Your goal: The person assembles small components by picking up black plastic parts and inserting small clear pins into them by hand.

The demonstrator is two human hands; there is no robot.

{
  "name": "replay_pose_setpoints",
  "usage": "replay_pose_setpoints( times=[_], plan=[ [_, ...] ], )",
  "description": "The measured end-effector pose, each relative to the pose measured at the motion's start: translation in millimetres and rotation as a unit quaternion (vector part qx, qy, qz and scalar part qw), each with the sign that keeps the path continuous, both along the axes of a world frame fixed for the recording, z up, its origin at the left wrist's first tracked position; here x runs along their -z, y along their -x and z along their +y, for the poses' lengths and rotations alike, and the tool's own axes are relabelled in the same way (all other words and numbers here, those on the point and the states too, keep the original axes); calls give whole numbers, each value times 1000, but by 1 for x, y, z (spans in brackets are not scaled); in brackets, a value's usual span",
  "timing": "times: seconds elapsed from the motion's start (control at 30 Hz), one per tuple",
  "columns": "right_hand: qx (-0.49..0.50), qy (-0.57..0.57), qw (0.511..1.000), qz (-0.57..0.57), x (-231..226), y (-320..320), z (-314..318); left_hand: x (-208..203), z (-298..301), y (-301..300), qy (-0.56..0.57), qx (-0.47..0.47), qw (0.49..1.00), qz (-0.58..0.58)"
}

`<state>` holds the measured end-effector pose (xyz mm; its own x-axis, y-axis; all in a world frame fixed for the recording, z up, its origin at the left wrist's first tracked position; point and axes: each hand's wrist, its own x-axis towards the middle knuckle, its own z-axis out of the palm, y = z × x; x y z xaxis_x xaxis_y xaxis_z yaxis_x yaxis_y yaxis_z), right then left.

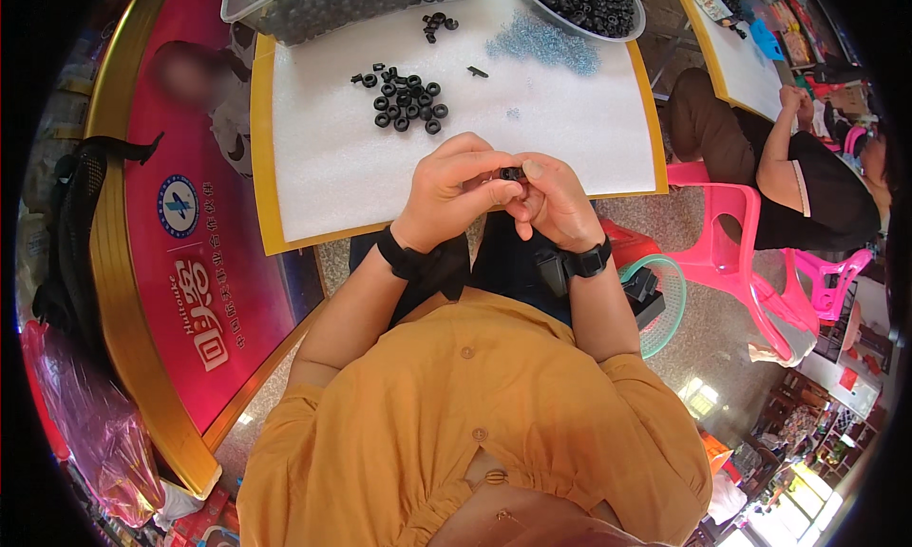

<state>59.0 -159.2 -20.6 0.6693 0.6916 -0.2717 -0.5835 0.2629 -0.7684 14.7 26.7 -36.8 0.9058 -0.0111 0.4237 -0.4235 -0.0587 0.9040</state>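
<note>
My left hand [459, 181] and my right hand [559, 197] meet at the near edge of a white-topped table [332, 186]. Between their fingertips is a small black ring-shaped part [511, 173], pinched from both sides; the fingers cover much of it. Beyond my left hand lies a loose pile of black rings [407, 104]. Farther back is a smaller cluster of black pieces [437, 24]. A short black strip [478, 72] rests alone near the table's middle. Light blue beads [546, 45] are spread at the back right, with a few more [514, 114] nearer my hands.
A clear plastic bin [275, 19] of dark parts and a bowl [638, 24] of black rings stand along the far edge. To the right are a pink chair [731, 229], a green basket [676, 305] and a seated person [817, 186]. A pink panel [190, 100] stands left.
</note>
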Motion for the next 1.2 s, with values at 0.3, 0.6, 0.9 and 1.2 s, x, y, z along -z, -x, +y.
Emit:
replay_pose_setpoints(
  times=[0.3,0.6,0.9,1.2],
  plan=[
    [70,-28,996,52,12,13,15,5,-1,-4,-11,-21,999,-40],
    [133,2,991,24,2,24,31,2,-3,-1,-24,-37,999,-13],
    [62,-101,992,50,18,14,17,3,-4,-3,-3,-6,1000,-4],
    [71,-50,996,2,8,13,16,-2,-3,-3,-45,-23,998,-33]
  ],
)
